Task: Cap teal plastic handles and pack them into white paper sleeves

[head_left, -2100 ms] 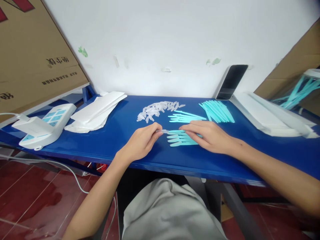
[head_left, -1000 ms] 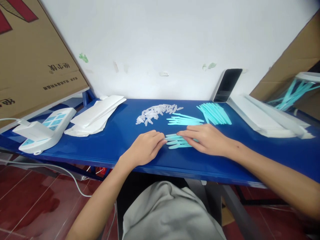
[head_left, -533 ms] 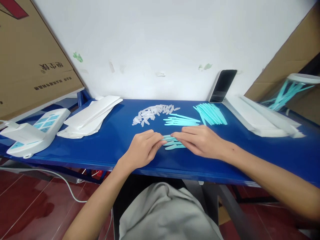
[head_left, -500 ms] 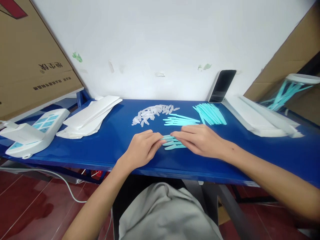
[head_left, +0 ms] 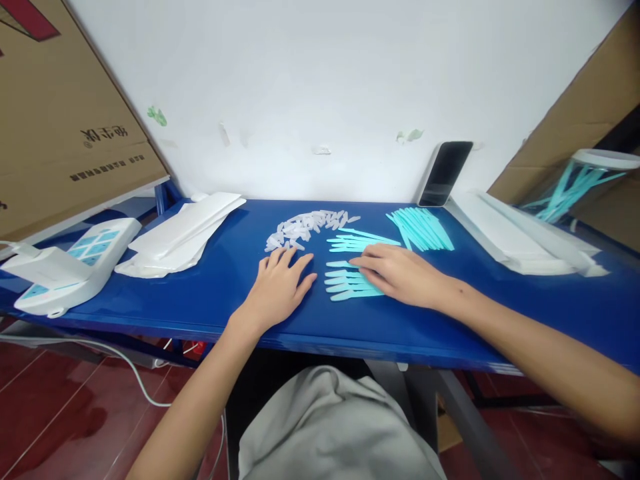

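My left hand (head_left: 280, 288) is spread open on the blue table, its fingertips at the near edge of a pile of small translucent pieces (head_left: 303, 227). Over the right part of a row of turquoise sticks (head_left: 345, 288) rests my right hand (head_left: 395, 270), thumb and fingers pinched on the uppermost stick (head_left: 339, 265). Behind that hand lies a loose group of turquoise sticks (head_left: 350, 240). A denser pile of the same sticks (head_left: 420, 229) is further right.
On the left are white paper sheets (head_left: 175, 233) and a white power strip (head_left: 83, 267). A phone (head_left: 445, 173) leans on the wall beside white packets (head_left: 515, 233). A clear container (head_left: 575, 183) with turquoise sticks stands at the far right.
My left hand has let go of the stick, moved left and spread its fingers near the translucent pieces. My right hand has stayed near the row.
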A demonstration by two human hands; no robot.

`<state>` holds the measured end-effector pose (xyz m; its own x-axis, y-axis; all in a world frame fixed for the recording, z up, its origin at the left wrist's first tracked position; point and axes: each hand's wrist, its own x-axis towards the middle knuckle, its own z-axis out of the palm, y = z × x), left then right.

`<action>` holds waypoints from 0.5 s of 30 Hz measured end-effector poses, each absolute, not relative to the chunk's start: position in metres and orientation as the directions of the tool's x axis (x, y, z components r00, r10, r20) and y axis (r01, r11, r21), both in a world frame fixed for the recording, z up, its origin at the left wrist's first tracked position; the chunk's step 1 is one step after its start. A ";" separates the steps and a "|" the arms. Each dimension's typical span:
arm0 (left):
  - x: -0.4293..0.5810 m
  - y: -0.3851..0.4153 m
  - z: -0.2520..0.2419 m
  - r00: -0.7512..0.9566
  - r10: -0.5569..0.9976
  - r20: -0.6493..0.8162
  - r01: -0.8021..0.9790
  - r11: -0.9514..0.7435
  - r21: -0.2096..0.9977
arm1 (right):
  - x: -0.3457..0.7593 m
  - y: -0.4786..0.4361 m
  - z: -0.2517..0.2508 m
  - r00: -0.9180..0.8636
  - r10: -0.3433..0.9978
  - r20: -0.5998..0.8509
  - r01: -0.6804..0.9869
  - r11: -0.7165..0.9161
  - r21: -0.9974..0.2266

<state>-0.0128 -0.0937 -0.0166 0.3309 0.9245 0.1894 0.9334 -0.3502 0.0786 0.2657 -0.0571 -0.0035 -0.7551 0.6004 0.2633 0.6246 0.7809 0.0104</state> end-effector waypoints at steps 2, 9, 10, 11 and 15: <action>-0.012 -0.094 -0.016 0.340 0.921 0.189 0.930 -0.359 0.078 | 0.265 -0.059 -0.003 -0.770 0.586 0.253 0.605 0.796 -0.002; -0.018 -0.089 -0.021 0.428 0.897 0.114 0.890 -0.440 0.121 | 0.267 -0.059 -0.002 -0.704 0.613 0.358 0.657 0.754 0.001; -0.019 -0.089 -0.022 0.452 0.882 0.136 0.876 -0.468 0.119 | 0.268 -0.058 -0.003 -0.693 0.622 0.365 0.671 0.742 0.009; -0.019 -0.089 -0.022 0.482 0.860 0.170 0.857 -0.503 0.112 | 0.269 -0.056 -0.005 -0.683 0.632 0.366 0.683 0.730 0.015; -0.017 -0.091 -0.019 0.585 0.757 0.290 0.764 -0.635 0.115 | 0.273 -0.048 -0.011 -0.640 0.691 0.335 0.725 0.688 -0.032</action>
